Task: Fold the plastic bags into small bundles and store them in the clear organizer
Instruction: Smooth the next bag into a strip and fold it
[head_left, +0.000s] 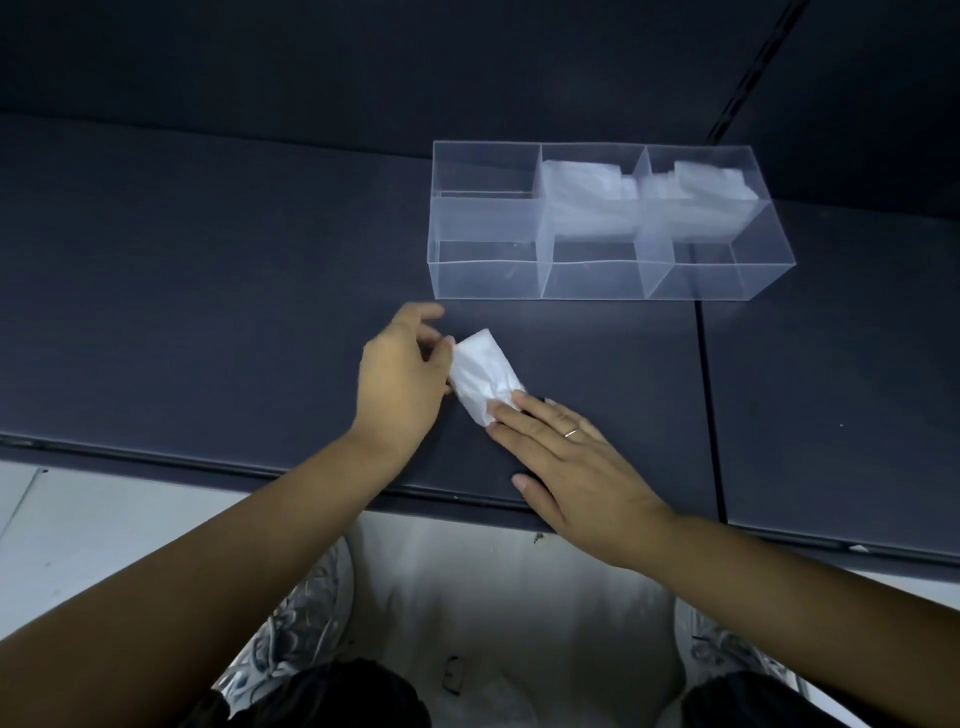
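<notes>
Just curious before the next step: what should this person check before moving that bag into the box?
1. Bag folded small: ok.
2. Right hand pressing its near corner flat: ok.
3. Left hand gripping its edge: cannot tell; it touches at least.
4. Box has empty sections: ok, four look free.
5. Nothing lying between bag and box: ok.

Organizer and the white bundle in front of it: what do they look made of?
Organizer: clear rigid plastic, likely acrylic, with a glossy finish; the folded bags inside show through its walls. White bundle: thin plastic film, soft and crinkled, faintly translucent with a dull sheen.
</notes>
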